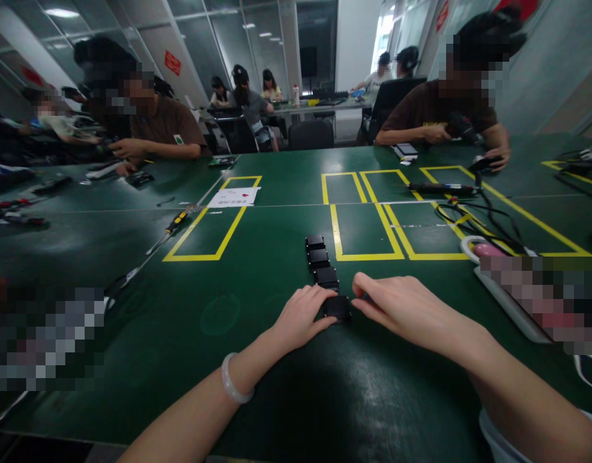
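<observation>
the left hand and the right hand meet at the nearest black block on the green counter, fingertips pinching it from either side; three more black blocks lie in a row just beyond it, touching end to end; a screwdriver lies well apart to the left, by a yellow taped rectangle

Ceiling lights are glowing at eleven o'clock above glass partition walls. A green table marked with yellow tape outlines is filling the foreground, while black office chairs are standing at twelve o'clock beside a farther desk.
</observation>
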Tool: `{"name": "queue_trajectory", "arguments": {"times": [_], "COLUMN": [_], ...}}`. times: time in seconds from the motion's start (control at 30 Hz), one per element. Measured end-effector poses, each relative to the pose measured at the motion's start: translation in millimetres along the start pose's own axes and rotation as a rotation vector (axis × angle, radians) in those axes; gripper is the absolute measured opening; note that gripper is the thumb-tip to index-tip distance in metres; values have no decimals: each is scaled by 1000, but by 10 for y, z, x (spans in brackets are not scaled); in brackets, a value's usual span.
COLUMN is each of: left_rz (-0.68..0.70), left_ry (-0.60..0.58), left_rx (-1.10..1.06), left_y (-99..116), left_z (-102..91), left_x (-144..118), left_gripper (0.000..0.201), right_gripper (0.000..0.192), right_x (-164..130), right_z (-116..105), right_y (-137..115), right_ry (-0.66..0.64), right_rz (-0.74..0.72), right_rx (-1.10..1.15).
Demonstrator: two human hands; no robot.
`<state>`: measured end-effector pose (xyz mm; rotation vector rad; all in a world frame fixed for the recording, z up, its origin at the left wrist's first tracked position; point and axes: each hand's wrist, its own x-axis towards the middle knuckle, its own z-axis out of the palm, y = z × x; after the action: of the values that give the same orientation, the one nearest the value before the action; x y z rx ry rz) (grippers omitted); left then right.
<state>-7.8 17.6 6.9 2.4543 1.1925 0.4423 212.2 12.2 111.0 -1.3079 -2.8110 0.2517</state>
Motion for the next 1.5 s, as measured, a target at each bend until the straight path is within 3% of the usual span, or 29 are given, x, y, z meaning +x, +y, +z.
{"name": "queue_trajectory", "arguments": {"times": [0.2,0.4,0.6,0.83,1.0,1.2,1.4,1.5], "left_rz": [-7,-2,12,19,7,-1,0,-2], "left_ry": [0,16,29,41,46,37,24,14], "left_rx": [-5,10,19,22,22,12,9,13], "left_y": [2,-10,-24,-24,-24,-12,-5,1], "left_z": [-1,15,29,43,51,37,22,13], "left_x": [-6,-8,-7,-13,-19,-18,-14,-15], "left_gripper": [37,38,37,39,39,38,37,37], "right_gripper": [8,5,18,11,24,14,24,21], "right_x": [9,24,64,61,55,-3,9,7], "right_z": [-3,76,125,135,153,111,91,93], "right_y": [-10,17,31,-14,-16,-31,-49,-41], "right_ry": [-40,65,98,154,116,117,59,64], "right_rz": [38,6,80,38,62,39,92,96], "right_rx": [-16,55,37,65,-11,24,-41,-23]}}
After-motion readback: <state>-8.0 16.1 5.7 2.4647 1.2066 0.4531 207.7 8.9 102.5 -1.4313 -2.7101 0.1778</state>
